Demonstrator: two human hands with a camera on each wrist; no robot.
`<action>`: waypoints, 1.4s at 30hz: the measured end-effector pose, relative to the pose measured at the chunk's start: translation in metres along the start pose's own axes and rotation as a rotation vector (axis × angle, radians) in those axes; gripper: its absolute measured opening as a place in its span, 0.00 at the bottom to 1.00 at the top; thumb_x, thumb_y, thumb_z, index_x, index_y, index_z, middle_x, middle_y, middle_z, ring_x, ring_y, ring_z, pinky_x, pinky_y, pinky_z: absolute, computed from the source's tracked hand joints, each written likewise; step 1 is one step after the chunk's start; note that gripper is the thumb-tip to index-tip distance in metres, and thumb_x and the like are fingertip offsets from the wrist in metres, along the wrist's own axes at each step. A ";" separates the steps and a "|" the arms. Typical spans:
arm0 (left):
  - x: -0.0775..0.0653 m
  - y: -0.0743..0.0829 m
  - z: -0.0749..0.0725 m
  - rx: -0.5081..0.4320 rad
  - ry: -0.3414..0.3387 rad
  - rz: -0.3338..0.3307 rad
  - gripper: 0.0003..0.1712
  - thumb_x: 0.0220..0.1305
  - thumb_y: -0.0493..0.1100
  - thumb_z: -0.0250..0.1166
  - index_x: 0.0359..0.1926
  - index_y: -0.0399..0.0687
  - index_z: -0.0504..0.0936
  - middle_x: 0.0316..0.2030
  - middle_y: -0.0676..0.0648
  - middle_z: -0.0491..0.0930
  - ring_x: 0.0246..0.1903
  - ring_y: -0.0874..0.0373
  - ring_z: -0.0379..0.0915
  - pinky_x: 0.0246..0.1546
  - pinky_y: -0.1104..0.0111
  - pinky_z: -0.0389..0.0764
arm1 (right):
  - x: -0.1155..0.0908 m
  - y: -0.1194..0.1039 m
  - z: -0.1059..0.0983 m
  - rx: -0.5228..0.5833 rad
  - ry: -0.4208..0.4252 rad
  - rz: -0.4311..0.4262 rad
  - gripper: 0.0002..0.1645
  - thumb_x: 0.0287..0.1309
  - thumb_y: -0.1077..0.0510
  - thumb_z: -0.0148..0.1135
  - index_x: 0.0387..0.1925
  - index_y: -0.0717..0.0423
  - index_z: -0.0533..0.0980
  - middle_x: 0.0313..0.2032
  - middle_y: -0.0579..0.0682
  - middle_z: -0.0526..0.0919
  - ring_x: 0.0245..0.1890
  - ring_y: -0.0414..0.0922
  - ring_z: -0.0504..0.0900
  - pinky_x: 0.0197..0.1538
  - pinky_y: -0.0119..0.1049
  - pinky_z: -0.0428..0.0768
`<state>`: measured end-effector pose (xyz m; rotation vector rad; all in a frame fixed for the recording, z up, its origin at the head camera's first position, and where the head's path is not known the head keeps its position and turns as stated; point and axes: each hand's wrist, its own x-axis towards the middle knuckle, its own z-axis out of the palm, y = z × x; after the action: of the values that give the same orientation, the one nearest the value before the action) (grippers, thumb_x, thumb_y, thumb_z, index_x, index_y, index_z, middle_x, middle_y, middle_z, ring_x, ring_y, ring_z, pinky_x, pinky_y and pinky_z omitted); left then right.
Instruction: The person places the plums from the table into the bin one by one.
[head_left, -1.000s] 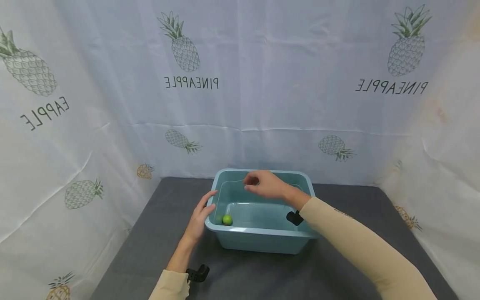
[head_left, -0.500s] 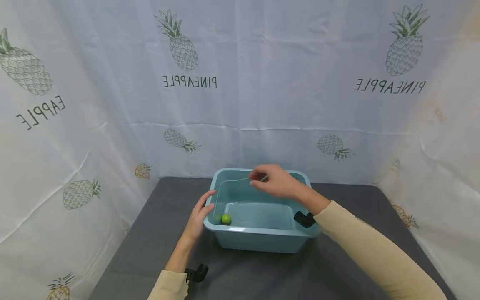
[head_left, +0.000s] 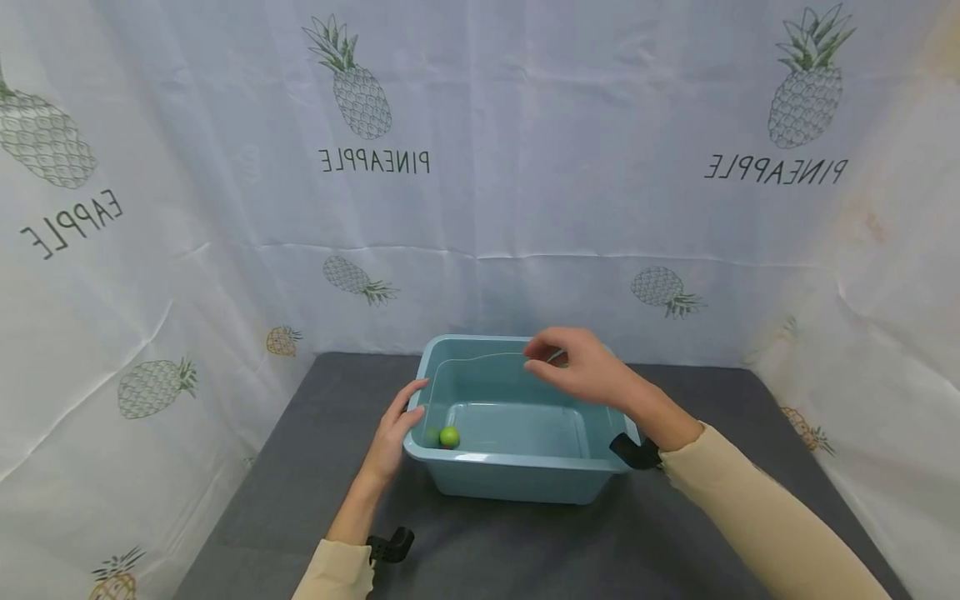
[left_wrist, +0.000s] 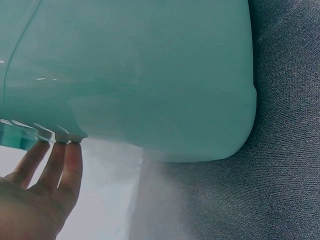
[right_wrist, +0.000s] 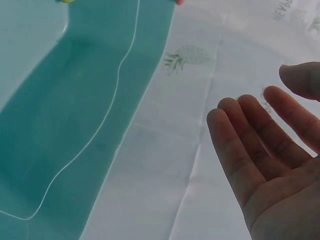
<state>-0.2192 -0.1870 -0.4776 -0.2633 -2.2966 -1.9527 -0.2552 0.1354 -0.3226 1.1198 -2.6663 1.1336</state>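
Note:
A pale teal plastic basin point(head_left: 517, 482) stands on the dark table, and a thin pale line point(right_wrist: 118, 85) runs along its inner wall. At its near left inside corner lies a small, round, bright green ball point(head_left: 449, 437). My left hand point(head_left: 386, 437) holds the left rim, thumb on top; in the left wrist view three fingertips point(left_wrist: 72, 150) meet the rim from outside. Over the basin's back right part hovers my right hand point(head_left: 588, 367), fingers loosely bent and thumb apart. Nothing shows between its fingers in the right wrist view.
A dark grey cloth point(head_left: 300, 492) covers the table. Behind it and at both sides hangs a white curtain point(head_left: 480, 183) printed with pineapples. Each wrist bears a black camera mount, such as the left one point(head_left: 392, 546).
My right hand has moved to the right, from over the basin's middle to its back right part. The left hand stays on the rim, and the ball stays in its corner.

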 end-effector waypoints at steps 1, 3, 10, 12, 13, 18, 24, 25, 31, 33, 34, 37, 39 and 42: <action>0.000 0.000 0.000 -0.002 -0.001 -0.001 0.26 0.78 0.47 0.48 0.74 0.54 0.67 0.77 0.42 0.54 0.75 0.40 0.50 0.67 0.34 0.50 | -0.002 0.000 -0.001 0.000 0.008 0.001 0.13 0.68 0.57 0.65 0.52 0.56 0.82 0.48 0.48 0.84 0.48 0.45 0.82 0.53 0.47 0.80; 0.001 -0.001 0.000 -0.006 -0.001 0.000 0.26 0.78 0.47 0.48 0.74 0.53 0.67 0.77 0.42 0.54 0.75 0.40 0.50 0.67 0.34 0.51 | -0.007 0.001 -0.003 0.000 0.026 0.006 0.13 0.68 0.57 0.65 0.51 0.55 0.82 0.48 0.47 0.84 0.48 0.45 0.82 0.53 0.48 0.80; 0.001 -0.001 0.001 0.006 0.004 0.008 0.26 0.78 0.46 0.48 0.73 0.52 0.67 0.77 0.41 0.54 0.75 0.40 0.50 0.68 0.34 0.50 | -0.023 0.002 -0.009 -0.020 0.081 0.032 0.12 0.69 0.57 0.64 0.52 0.53 0.82 0.48 0.47 0.84 0.48 0.45 0.82 0.52 0.48 0.80; 0.001 -0.001 0.000 0.009 0.003 0.004 0.26 0.78 0.47 0.48 0.73 0.54 0.67 0.77 0.42 0.54 0.75 0.40 0.49 0.68 0.34 0.50 | -0.028 0.003 -0.011 -0.022 0.097 0.038 0.12 0.70 0.57 0.63 0.52 0.53 0.82 0.49 0.48 0.84 0.48 0.45 0.82 0.53 0.48 0.80; 0.001 -0.001 0.000 0.004 0.003 0.003 0.26 0.78 0.47 0.48 0.73 0.54 0.67 0.77 0.43 0.54 0.75 0.41 0.49 0.68 0.34 0.50 | -0.031 0.003 -0.012 -0.026 0.105 0.044 0.12 0.70 0.57 0.64 0.52 0.53 0.82 0.49 0.48 0.84 0.48 0.45 0.82 0.52 0.48 0.80; 0.001 -0.001 0.000 -0.004 -0.003 0.007 0.26 0.78 0.47 0.49 0.74 0.54 0.67 0.77 0.43 0.54 0.75 0.41 0.49 0.68 0.35 0.50 | -0.044 0.005 -0.016 -0.048 0.153 0.050 0.12 0.69 0.57 0.65 0.52 0.52 0.82 0.48 0.47 0.84 0.48 0.44 0.83 0.51 0.45 0.81; 0.001 -0.001 0.000 0.003 -0.001 0.014 0.26 0.78 0.47 0.48 0.73 0.53 0.67 0.77 0.42 0.54 0.75 0.40 0.50 0.67 0.34 0.51 | -0.059 0.010 -0.019 -0.082 0.222 0.017 0.11 0.67 0.60 0.66 0.50 0.53 0.82 0.47 0.48 0.85 0.46 0.45 0.84 0.47 0.41 0.82; 0.001 -0.001 0.000 0.003 -0.001 0.014 0.26 0.78 0.46 0.48 0.73 0.53 0.67 0.77 0.42 0.54 0.75 0.40 0.50 0.67 0.34 0.50 | -0.062 0.011 -0.019 -0.089 0.232 0.020 0.11 0.67 0.60 0.66 0.49 0.53 0.82 0.46 0.47 0.85 0.46 0.45 0.84 0.47 0.41 0.82; 0.001 -0.002 -0.001 -0.003 -0.005 0.007 0.26 0.78 0.46 0.48 0.74 0.53 0.66 0.77 0.43 0.54 0.75 0.41 0.49 0.68 0.34 0.49 | -0.079 0.020 -0.017 -0.123 0.300 0.063 0.10 0.66 0.59 0.67 0.48 0.50 0.83 0.44 0.43 0.85 0.43 0.39 0.84 0.46 0.36 0.82; 0.001 -0.002 -0.001 -0.005 -0.009 0.009 0.26 0.79 0.47 0.48 0.74 0.53 0.66 0.77 0.43 0.54 0.75 0.41 0.48 0.68 0.35 0.49 | -0.085 0.023 -0.016 -0.122 0.325 0.073 0.10 0.66 0.60 0.67 0.48 0.51 0.83 0.43 0.43 0.85 0.42 0.38 0.84 0.46 0.33 0.81; 0.001 -0.002 -0.001 -0.007 -0.011 0.012 0.26 0.79 0.46 0.48 0.74 0.53 0.66 0.78 0.43 0.53 0.75 0.41 0.48 0.68 0.35 0.49 | -0.088 0.024 -0.016 -0.123 0.337 0.075 0.10 0.66 0.60 0.67 0.47 0.51 0.83 0.43 0.43 0.85 0.42 0.38 0.83 0.45 0.31 0.81; 0.001 -0.002 0.000 -0.009 -0.009 0.013 0.26 0.79 0.46 0.48 0.74 0.53 0.66 0.77 0.43 0.54 0.75 0.41 0.48 0.68 0.34 0.48 | -0.095 0.029 -0.014 -0.129 0.367 0.078 0.09 0.65 0.62 0.68 0.47 0.52 0.83 0.42 0.43 0.85 0.40 0.37 0.84 0.45 0.28 0.80; 0.002 -0.003 0.000 -0.011 -0.005 0.013 0.26 0.79 0.46 0.48 0.74 0.53 0.67 0.77 0.43 0.54 0.75 0.41 0.48 0.68 0.34 0.48 | -0.099 0.033 -0.013 -0.136 0.381 0.084 0.09 0.65 0.62 0.68 0.46 0.52 0.83 0.42 0.43 0.85 0.40 0.37 0.84 0.44 0.28 0.80; 0.002 -0.003 0.000 -0.010 -0.002 0.014 0.26 0.79 0.46 0.47 0.73 0.52 0.67 0.77 0.42 0.54 0.75 0.41 0.49 0.68 0.34 0.49 | -0.105 0.037 -0.011 -0.147 0.398 0.094 0.09 0.64 0.63 0.68 0.45 0.53 0.83 0.41 0.43 0.85 0.39 0.35 0.83 0.44 0.30 0.81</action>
<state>-0.2219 -0.1871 -0.4797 -0.2821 -2.2807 -1.9589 -0.2040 0.2233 -0.3684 0.6686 -2.4594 1.0240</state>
